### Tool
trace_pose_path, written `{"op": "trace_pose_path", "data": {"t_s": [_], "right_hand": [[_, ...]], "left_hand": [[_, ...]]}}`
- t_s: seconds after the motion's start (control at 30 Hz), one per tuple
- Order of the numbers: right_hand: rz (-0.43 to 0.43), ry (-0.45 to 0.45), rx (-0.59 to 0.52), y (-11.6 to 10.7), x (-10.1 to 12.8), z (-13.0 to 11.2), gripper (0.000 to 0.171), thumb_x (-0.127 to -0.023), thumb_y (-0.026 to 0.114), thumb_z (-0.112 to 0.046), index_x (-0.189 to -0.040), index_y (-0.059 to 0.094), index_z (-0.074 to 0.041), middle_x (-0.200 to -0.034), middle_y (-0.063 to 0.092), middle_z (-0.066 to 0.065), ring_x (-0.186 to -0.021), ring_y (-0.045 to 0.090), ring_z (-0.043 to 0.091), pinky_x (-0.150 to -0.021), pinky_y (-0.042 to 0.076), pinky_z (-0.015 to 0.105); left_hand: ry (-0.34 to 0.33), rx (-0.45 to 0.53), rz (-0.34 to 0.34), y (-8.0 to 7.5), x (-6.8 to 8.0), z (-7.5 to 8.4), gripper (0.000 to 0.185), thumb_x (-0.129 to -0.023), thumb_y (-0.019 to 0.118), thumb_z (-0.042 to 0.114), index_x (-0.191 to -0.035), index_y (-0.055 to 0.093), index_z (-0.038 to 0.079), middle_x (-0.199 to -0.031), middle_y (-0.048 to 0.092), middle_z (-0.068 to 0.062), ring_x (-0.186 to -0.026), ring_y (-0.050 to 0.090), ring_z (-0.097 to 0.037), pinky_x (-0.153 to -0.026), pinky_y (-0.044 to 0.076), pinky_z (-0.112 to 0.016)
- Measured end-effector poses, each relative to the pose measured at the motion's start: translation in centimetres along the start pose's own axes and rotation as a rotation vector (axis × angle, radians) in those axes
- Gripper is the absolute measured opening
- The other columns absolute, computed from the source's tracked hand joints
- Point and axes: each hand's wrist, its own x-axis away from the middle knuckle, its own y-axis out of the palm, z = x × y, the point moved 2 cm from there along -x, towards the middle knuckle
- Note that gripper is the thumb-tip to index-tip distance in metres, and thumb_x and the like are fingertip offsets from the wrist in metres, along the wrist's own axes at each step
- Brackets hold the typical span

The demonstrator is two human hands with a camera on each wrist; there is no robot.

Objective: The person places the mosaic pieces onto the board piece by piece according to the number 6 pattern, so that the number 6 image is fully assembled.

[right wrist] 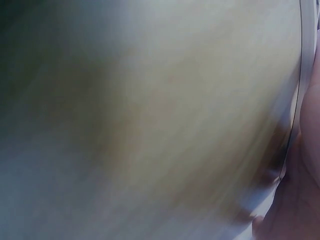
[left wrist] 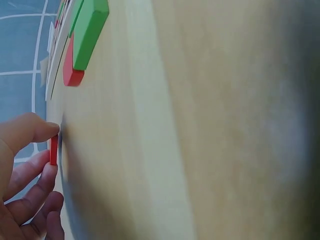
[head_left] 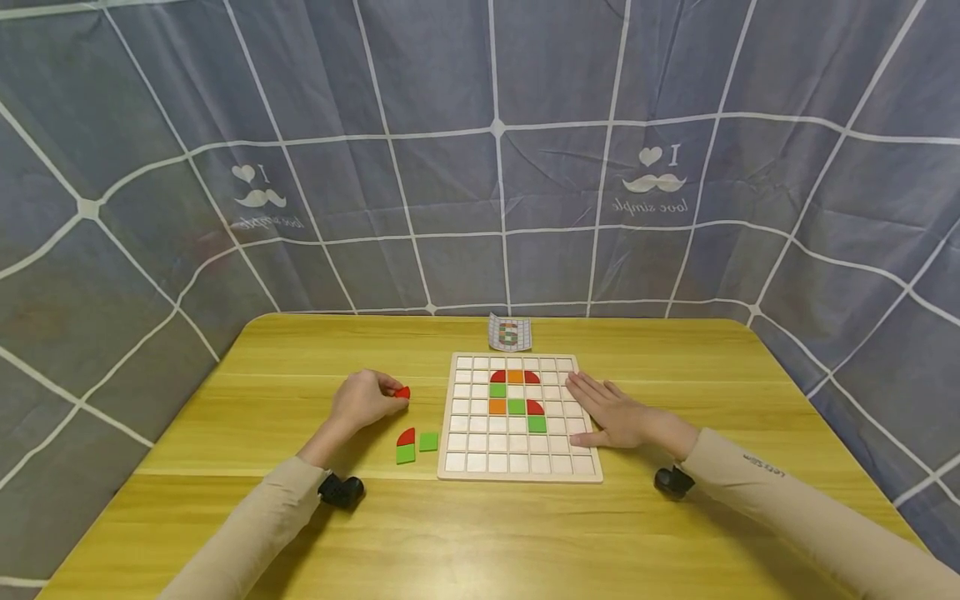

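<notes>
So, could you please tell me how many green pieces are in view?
5: three sit on the board, at and; two lie on the table left of it, at and.

Small red piece, pinched above table, left of grid board.

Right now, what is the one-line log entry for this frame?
left hand: pinches red piece above table | right hand: flat on grid board edge | loose: red and green pieces beside board
</notes>
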Motion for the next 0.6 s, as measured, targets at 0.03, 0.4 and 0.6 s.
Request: {"op": "trace_pose_path", "data": {"t_s": [0.03, 0.4, 0.6], "right_hand": [[-0.001, -0.001, 0.002, 0.0, 0.0, 0.0, 0.092, -0.093, 0.052, -0.053, -0.151, 0.012, 0.006, -0.158, 0.006, 0.028, -0.146, 0.007, 0.045, -0.112, 0.011, 0.065], [-0.032, 0.028, 0.013, 0.0, 0.0, 0.2, 0.093, -0.093, 0.051, -0.055, -0.152, 0.010, 0.004, -0.159, 0.004, 0.025, -0.147, 0.005, 0.043, -0.114, 0.011, 0.063], [-0.031, 0.020, 0.007, 0.0, -0.1, 0.2, 0.094, -0.093, 0.050, -0.057, -0.152, 0.009, 0.004, -0.159, 0.003, 0.025, -0.147, 0.005, 0.043, -0.113, 0.010, 0.064]], "left_hand": [[0.004, 0.000, 0.001, 0.0, 0.0, 0.1, 0.028, -0.075, 0.079, 0.028, -0.095, 0.077, 0.008, -0.084, 0.074, -0.003, -0.070, 0.063, -0.011, -0.062, 0.045, -0.027], [0.053, 0.017, 0.017, -0.2, 0.6, 2.2, 0.027, -0.075, 0.078, 0.029, -0.096, 0.077, 0.011, -0.086, 0.075, -0.003, -0.070, 0.065, -0.011, -0.058, 0.044, -0.025], [0.062, 0.039, 0.003, 0.1, 1.1, 3.5, 0.027, -0.075, 0.079, 0.028, -0.096, 0.078, 0.013, -0.088, 0.075, -0.002, -0.050, 0.046, -0.007, -0.047, 0.032, -0.024]]}}
